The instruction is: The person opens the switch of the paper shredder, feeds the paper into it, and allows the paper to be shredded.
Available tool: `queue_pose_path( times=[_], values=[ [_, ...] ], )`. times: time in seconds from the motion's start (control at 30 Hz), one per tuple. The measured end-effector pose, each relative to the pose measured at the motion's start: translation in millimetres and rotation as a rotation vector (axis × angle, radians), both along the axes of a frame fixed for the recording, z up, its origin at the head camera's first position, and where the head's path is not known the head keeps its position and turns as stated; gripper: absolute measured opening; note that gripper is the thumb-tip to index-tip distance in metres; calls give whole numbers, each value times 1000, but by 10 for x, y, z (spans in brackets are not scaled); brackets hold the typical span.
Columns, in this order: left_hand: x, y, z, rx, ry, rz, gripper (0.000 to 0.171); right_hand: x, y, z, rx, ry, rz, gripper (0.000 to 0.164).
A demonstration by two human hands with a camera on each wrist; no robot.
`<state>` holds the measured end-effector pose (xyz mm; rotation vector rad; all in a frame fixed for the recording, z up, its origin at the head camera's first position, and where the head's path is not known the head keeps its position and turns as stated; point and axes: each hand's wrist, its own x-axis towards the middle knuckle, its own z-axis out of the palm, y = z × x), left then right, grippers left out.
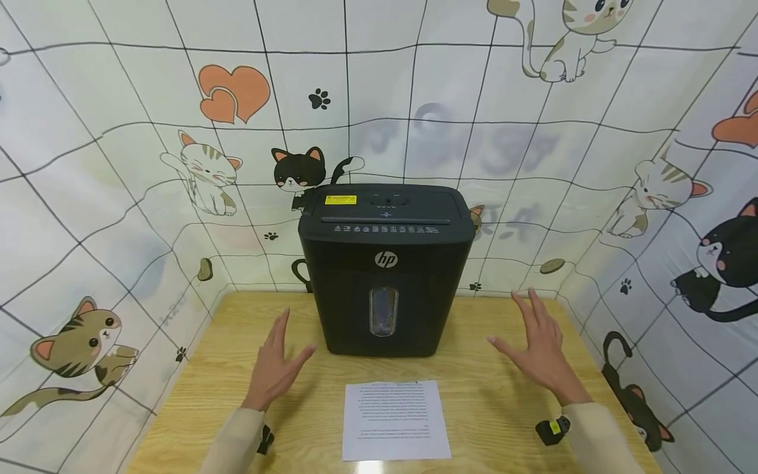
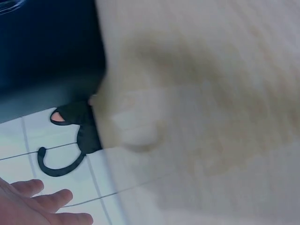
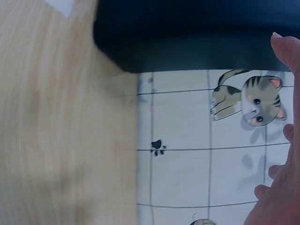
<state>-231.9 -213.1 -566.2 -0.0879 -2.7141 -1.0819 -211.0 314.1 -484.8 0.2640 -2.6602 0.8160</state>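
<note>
A black HP paper shredder [image 1: 408,283] stands upright at the back of the wooden table, a small window in its front and a slot across its top. In front of it lies a printed sheet of paper [image 1: 395,421], flat on the wood. My left hand [image 1: 277,365] hovers left of the shredder with fingers spread, touching nothing. To the shredder's right, my right hand [image 1: 535,345] is held up likewise, thumb apart and palm facing inward. Both wrist views show the shredder's dark body [image 2: 47,51] near the fingers, with a gap between.
The wooden table [image 1: 201,401] reaches back to a white cloth wall [image 1: 379,85] printed with cats, hearts and grid lines. That cloth also encloses the left and right sides. A black wrist camera [image 1: 552,431] sits at my right sleeve.
</note>
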Motion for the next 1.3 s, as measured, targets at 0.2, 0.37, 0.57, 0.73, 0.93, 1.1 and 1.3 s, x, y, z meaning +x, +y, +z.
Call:
queue_pose_path(
  times=[0.2, 0.37, 0.57, 0.73, 0.93, 1.1, 1.3],
  values=[
    [-45, 80, 212, 46, 36, -26, 97, -46, -60, 136, -18, 30, 30, 98],
    [-98, 123, 358, 71, 33, -32, 96, -86, -113, 232, -31, 37, 45, 99],
    [-168, 149, 533, 124, 51, -41, 94, -128, -162, 341, -60, 34, 69, 98],
    [-239, 158, 680, 156, 77, -48, 93, -158, -191, 445, -69, 32, 77, 98],
    [-313, 161, 811, 175, 113, -56, 91, -188, -248, 523, -82, 39, 85, 98],
    [-338, 176, 944, 218, 125, -74, 89, -212, -289, 588, -95, 70, 104, 97],
    [-355, 182, 1110, 241, 131, -86, 87, -248, -324, 679, -94, 71, 105, 98]
  ],
)
